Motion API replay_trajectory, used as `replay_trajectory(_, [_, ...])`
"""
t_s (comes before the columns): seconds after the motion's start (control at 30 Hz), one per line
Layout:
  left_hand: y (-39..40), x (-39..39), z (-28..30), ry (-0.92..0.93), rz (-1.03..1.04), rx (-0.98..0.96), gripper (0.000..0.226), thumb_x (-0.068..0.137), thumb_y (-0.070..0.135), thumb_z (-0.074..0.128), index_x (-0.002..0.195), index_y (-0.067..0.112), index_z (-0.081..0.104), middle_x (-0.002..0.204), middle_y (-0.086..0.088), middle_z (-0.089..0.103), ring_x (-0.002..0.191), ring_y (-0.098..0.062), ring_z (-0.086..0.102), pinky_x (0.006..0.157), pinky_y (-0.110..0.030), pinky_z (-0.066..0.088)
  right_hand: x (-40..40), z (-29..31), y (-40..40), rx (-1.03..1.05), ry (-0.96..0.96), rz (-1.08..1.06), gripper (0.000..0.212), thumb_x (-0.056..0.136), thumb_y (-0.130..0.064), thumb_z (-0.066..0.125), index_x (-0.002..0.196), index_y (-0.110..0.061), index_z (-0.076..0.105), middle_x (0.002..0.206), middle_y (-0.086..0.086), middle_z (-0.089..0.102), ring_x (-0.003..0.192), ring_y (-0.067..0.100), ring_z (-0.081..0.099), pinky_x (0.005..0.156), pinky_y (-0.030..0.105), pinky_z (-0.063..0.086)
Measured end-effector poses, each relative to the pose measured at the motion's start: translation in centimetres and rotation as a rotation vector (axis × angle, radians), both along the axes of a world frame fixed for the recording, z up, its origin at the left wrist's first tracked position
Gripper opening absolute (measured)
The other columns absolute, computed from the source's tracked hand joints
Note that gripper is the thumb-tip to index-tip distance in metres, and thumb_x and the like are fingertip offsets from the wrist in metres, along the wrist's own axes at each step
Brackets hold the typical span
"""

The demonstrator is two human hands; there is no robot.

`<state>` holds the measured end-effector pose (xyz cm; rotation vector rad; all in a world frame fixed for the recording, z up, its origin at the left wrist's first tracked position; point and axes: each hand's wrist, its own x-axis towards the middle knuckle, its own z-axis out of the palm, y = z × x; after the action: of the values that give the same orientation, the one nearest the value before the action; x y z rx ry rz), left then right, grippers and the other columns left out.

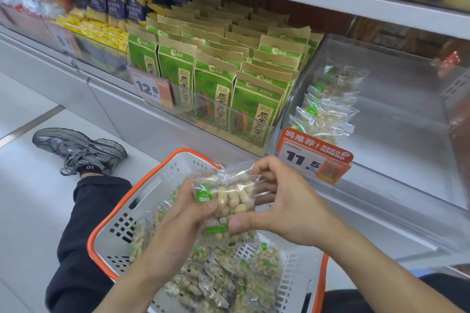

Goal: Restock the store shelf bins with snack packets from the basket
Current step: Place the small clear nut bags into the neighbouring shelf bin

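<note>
The peanut packet (225, 201) is a clear pouch of shelled peanuts with a green label. It is held above the basket (152, 185), between the two hands, and is clear of the packets below it.

Grip state: the left hand (183, 213) closes round the packet's left edge, with the thumb pressed on the front face near the green label. The right hand (284, 208) pinches the packet from the right, with the thumb on the lower front and the curled fingers behind the upper seal. Both grips are closed on the same packet.

The basket is white with an orange rim and rests on the person's lap. It still contains many loose packets (223, 277) of the same kind.

Step in hand, as judged: one packet has been taken from the basket and is being squared up before placement.

The target appears to be the clear shelf bin (396, 114), up and to the right, behind the orange price tag (315, 157). A short row of matching packets (323, 114) stands at its left side; the rest of the bin floor shows bare.

Next move: carry the packet up and right, over the bin's front lip, and set it upright beside or in front of the standing row. One hand could release first. The neighbouring bin of green sunflower-seed bags (216, 79) is already full.
</note>
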<state>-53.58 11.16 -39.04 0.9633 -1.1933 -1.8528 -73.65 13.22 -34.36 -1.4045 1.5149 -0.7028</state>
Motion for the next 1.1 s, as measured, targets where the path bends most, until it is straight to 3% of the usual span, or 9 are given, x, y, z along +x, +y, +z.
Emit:
replay_trajectory(0.07, [0.1,-0.8,0.9,-0.025,-0.018,-0.018,0.053,0.073,0.049,0.065,0.122,0.034,0.051,0.109,-0.005,0.074,0.099,-0.023,0.072,0.074,-0.046,0.06,0.2,0.1,0.3,-0.077,-0.008,-0.011,0.079,0.039,-0.066,0.088,0.099,-0.038,0.046,0.099,-0.009,0.067,0.086,0.01,0.068,0.078,0.037,0.058])
replay_trajectory(0.27, [-0.9,-2.8,3.4,-0.314,0.113,-0.53,0.075,0.075,0.087,0.041,0.115,0.025,0.05,0.094,0.012,0.07,0.085,-0.005,0.067,0.072,-0.022,0.053,-0.3,1.6,0.7,-0.28,-0.009,-0.091,0.086,0.044,-0.065,0.088,0.114,-0.038,0.048,0.106,-0.012,0.064,0.095,0.008,0.064,0.084,0.033,0.055])
replay_trajectory(0.37, [-1.1,-3.9,4.6,-0.314,0.152,-0.63,0.058,0.074,0.088,0.041,0.098,0.036,0.049,0.077,0.017,0.066,0.063,-0.001,0.061,0.056,-0.015,0.045,-1.7,2.9,0.9,-0.316,-0.023,-0.019,0.087,0.049,-0.055,0.092,0.124,-0.039,0.051,0.114,-0.014,0.064,0.106,0.007,0.064,0.089,0.028,0.053])
replay_trajectory(0.47, [-1.3,-5.5,6.1,-0.3,0.147,-0.725,0.062,0.073,0.087,0.044,0.104,0.033,0.049,0.09,0.018,0.067,0.072,-0.003,0.066,0.057,-0.014,0.046,-3.0,4.2,1.3,-0.341,-0.1,0.008,0.086,0.048,-0.045,0.091,0.123,-0.03,0.052,0.113,-0.014,0.064,0.107,0.009,0.065,0.087,0.026,0.053])
replay_trajectory(0.57, [-1.7,-7.4,7.6,-0.296,0.113,-0.818,0.047,0.081,0.072,0.051,0.106,0.033,0.047,0.093,0.024,0.067,0.075,0.002,0.067,0.058,-0.008,0.044,-4.3,5.5,1.4,-0.478,-0.079,-0.065,0.079,0.049,-0.043,0.088,0.12,-0.026,0.056,0.105,-0.012,0.069,0.097,0.009,0.068,0.079,0.019,0.052])
replay_trajectory(0.67, [-2.5,-8.9,9.0,-0.301,0.034,-0.926,0.054,0.091,0.072,0.028,0.123,0.032,0.045,0.103,0.014,0.066,0.097,-0.004,0.066,0.077,-0.018,0.051,-6.2,6.5,1.6,-0.604,-0.071,-0.158,0.069,0.057,-0.034,0.09,0.118,-0.021,0.06,0.102,-0.009,0.071,0.089,0.01,0.07,0.073,0.017,0.052])
replay_trajectory(0.77, [-3.9,-10.0,8.6,-0.455,0.086,-1.11,0.067,0.097,0.064,0.009,0.139,0.025,0.045,0.127,0.008,0.05,0.125,-0.012,0.046,0.103,-0.026,0.037,-8.5,7.2,2.0,-0.744,-0.054,-0.259,0.064,0.068,-0.04,0.088,0.121,-0.017,0.059,0.111,-0.013,0.069,0.098,0.009,0.069,0.08,0.017,0.053])
replay_trajectory(0.93, [-4.4,-11.7,5.6,-0.642,0.137,-1.216,0.047,0.098,0.044,0.048,0.133,0.014,0.051,0.129,0.0,0.048,0.127,-0.018,0.04,0.106,-0.039,0.037,-12.4,7.0,2.4,-0.837,-0.075,-0.449,0.068,0.071,-0.039,0.086,0.124,-0.01,0.055,0.106,-0.011,0.07,0.095,0.007,0.068,0.082,0.019,0.053])
replay_trajectory(1.1, [-4.7,-12.6,3.1,-0.792,0.175,-1.357,0.042,0.092,0.038,0.065,0.127,0.015,0.058,0.129,-0.005,0.052,0.131,-0.029,0.038,0.109,-0.042,0.035,-15.5,5.9,2.0,-0.669,0.26,-0.565,0.063,0.068,-0.026,0.086,0.123,-0.021,0.057,0.108,-0.018,0.064,0.087,-0.005,0.065,0.077,0.007,0.048])
